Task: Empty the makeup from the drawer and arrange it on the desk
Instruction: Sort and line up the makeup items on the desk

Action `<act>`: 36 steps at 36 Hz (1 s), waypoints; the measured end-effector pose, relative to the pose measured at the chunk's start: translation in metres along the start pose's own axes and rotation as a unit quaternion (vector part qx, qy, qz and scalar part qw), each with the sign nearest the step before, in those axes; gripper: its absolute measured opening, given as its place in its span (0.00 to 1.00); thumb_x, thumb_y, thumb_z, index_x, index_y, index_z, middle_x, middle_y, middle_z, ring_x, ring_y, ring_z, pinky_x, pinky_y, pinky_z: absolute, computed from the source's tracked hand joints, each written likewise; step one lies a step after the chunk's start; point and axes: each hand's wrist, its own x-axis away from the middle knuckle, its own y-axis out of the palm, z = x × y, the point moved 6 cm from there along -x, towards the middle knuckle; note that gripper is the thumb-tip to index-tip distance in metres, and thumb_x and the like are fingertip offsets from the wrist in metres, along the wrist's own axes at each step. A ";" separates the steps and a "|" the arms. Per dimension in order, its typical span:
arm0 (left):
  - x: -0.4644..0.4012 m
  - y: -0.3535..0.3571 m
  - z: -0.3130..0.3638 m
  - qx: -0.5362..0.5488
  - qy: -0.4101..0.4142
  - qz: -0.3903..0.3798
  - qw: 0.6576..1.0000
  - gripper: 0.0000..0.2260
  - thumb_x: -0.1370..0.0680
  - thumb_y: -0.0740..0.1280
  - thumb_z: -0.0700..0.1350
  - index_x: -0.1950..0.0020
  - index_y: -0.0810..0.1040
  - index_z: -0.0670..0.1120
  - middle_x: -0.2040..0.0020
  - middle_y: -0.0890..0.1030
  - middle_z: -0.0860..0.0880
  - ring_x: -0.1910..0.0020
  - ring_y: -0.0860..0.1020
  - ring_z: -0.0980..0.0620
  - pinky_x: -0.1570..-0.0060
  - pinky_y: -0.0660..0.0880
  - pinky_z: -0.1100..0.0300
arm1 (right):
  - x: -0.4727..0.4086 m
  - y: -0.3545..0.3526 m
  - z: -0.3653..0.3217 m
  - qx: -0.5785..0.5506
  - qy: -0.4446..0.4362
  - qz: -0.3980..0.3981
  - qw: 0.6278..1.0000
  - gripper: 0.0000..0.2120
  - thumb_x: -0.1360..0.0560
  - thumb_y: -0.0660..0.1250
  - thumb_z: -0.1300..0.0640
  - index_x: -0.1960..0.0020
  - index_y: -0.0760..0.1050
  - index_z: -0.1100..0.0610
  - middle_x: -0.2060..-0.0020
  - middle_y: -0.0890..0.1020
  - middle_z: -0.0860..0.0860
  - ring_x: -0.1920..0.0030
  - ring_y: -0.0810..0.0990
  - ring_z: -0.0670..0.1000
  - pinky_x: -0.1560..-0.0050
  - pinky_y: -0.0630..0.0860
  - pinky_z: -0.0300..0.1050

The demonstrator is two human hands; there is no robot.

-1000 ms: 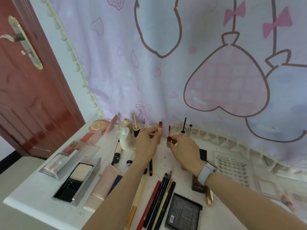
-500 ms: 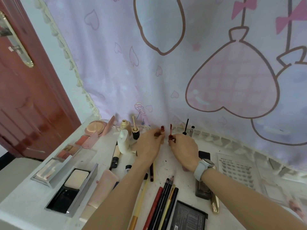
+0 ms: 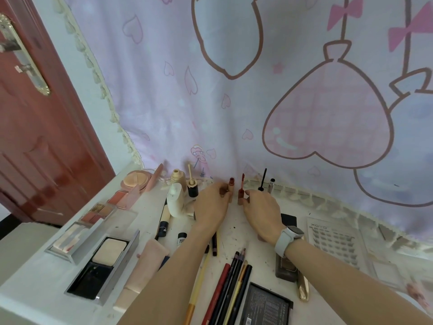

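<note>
On a white desk [image 3: 32, 287] set against a pale lilac curtain printed with pink hearts and bows [image 3: 234, 109], a person stands lip products upright among makeup laid out in rows. At far left, beside a dark red wooden door [image 3: 42, 137], lie a silver-framed open palette of pink and brown shades [image 3: 93, 219] and a black compact holding a cream powder pan [image 3: 103, 263], with a round peach powder puff case [image 3: 137, 180] behind them. A pale pink squeeze tube [image 3: 145, 268] lies flat; a small black-and-white tube [image 3: 181, 238] beside it carries lettering that begins "PIN", the rest unreadable. A white plastic bottle [image 3: 174, 199] stands before a beige foundation bottle [image 3: 177, 178]. The left hand [image 3: 210, 207] pinches a tan lip-gloss tube with a dark red open neck [image 3: 230, 190], upright on the desk at the curtain's foot. Just beside it, the right hand [image 3: 263, 212], a white smartwatch [image 3: 288, 239] at its wrist, pinches with curled fingertips the base of a red lip-gloss wand cap [image 3: 240, 194], applicator pointing up. A black mascara wand [image 3: 263, 179] stands further right. Nearer the camera, red, black and yellow cosmetic pencils [image 3: 232, 289] lie side by side, next to a black flat box with fine white print [image 3: 267, 306], too small to read. At right, a white card of false lashes [image 3: 332, 245] reads "XOYO".
</note>
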 end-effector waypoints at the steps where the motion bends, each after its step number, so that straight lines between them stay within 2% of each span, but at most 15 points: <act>1: 0.000 0.000 0.000 -0.003 -0.002 -0.001 1.000 0.07 0.23 0.64 0.46 0.49 0.80 0.49 0.50 0.82 0.53 0.49 0.78 0.52 0.50 0.75 0.54 | 0.001 -0.001 0.000 -0.001 -0.004 0.002 1.000 0.14 0.21 0.56 0.53 0.52 0.78 0.58 0.59 0.81 0.55 0.57 0.78 0.57 0.61 0.74 0.47; 6: 0.000 -0.002 0.005 -0.009 0.003 -0.004 1.000 0.07 0.23 0.63 0.46 0.49 0.80 0.47 0.51 0.82 0.51 0.50 0.78 0.50 0.51 0.75 0.53 | 0.006 -0.006 -0.001 -0.002 -0.027 0.019 0.999 0.14 0.20 0.55 0.53 0.54 0.77 0.57 0.61 0.80 0.53 0.59 0.78 0.56 0.65 0.66 0.45; 8: 0.001 -0.003 0.005 -0.012 0.003 -0.002 1.000 0.08 0.22 0.63 0.47 0.48 0.80 0.47 0.51 0.82 0.51 0.50 0.78 0.50 0.51 0.76 0.53 | 0.009 -0.009 -0.001 0.002 -0.041 0.033 0.999 0.14 0.21 0.56 0.52 0.53 0.78 0.56 0.61 0.81 0.52 0.59 0.78 0.54 0.65 0.66 0.44; 13: 0.007 -0.006 0.008 0.006 0.001 0.011 1.000 0.12 0.21 0.61 0.51 0.48 0.80 0.47 0.52 0.83 0.51 0.51 0.78 0.51 0.54 0.74 0.57 | 0.018 -0.018 -0.002 -0.006 -0.083 0.052 0.995 0.11 0.22 0.59 0.54 0.51 0.81 0.53 0.57 0.82 0.50 0.55 0.78 0.53 0.55 0.74 0.49; 17: 0.022 -0.016 0.009 0.008 0.016 0.040 0.999 0.12 0.22 0.63 0.46 0.40 0.78 0.45 0.49 0.82 0.50 0.51 0.78 0.52 0.51 0.74 0.59 | 0.024 -0.024 0.000 -0.019 -0.103 0.065 0.992 0.10 0.23 0.61 0.54 0.48 0.80 0.52 0.56 0.83 0.49 0.54 0.77 0.52 0.54 0.72 0.48; 20: 0.038 -0.036 0.009 -0.010 0.042 0.081 0.996 0.09 0.22 0.64 0.47 0.44 0.78 0.47 0.54 0.80 0.53 0.58 0.76 0.57 0.61 0.71 0.65 | 0.029 -0.021 -0.001 -0.010 -0.134 0.035 0.990 0.11 0.22 0.60 0.53 0.43 0.79 0.51 0.52 0.82 0.47 0.50 0.76 0.50 0.49 0.71 0.46; 22: 0.048 -0.052 0.007 -0.072 0.051 0.091 0.992 0.07 0.22 0.64 0.49 0.49 0.78 0.48 0.56 0.78 0.54 0.60 0.74 0.57 0.65 0.68 0.64 | 0.033 -0.017 -0.006 -0.016 -0.165 0.003 0.986 0.12 0.22 0.60 0.54 0.41 0.77 0.52 0.51 0.81 0.47 0.49 0.75 0.49 0.48 0.69 0.43; 24: 0.056 -0.069 0.003 -0.178 0.047 0.092 0.979 0.08 0.22 0.61 0.51 0.51 0.77 0.49 0.55 0.78 0.54 0.58 0.75 0.54 0.63 0.68 0.61 | 0.038 -0.013 -0.011 -0.010 -0.196 -0.022 0.980 0.13 0.22 0.59 0.54 0.41 0.77 0.52 0.49 0.80 0.47 0.48 0.74 0.48 0.48 0.68 0.41; 28: 0.062 -0.091 -0.013 -0.378 0.008 0.045 0.925 0.09 0.20 0.58 0.50 0.49 0.76 0.49 0.52 0.79 0.51 0.52 0.76 0.49 0.60 0.67 0.59 | 0.043 -0.002 -0.019 0.011 -0.219 -0.068 0.973 0.13 0.21 0.57 0.52 0.40 0.76 0.50 0.44 0.78 0.46 0.43 0.72 0.47 0.45 0.67 0.43; 32: 0.059 -0.084 -0.031 -0.454 -0.061 -0.038 0.888 0.07 0.20 0.60 0.43 0.44 0.74 0.45 0.48 0.78 0.47 0.48 0.76 0.48 0.59 0.66 0.60 | 0.044 0.002 -0.022 0.018 -0.208 -0.076 0.975 0.13 0.21 0.56 0.51 0.40 0.76 0.48 0.44 0.77 0.45 0.42 0.71 0.47 0.48 0.63 0.43; 36: 0.054 -0.077 -0.035 -0.502 -0.068 -0.053 0.861 0.10 0.21 0.61 0.39 0.41 0.73 0.44 0.46 0.78 0.47 0.45 0.75 0.47 0.59 0.66 0.59 | 0.045 0.000 -0.023 0.024 -0.201 -0.067 0.977 0.14 0.21 0.55 0.50 0.41 0.76 0.47 0.44 0.78 0.45 0.43 0.72 0.48 0.45 0.65 0.46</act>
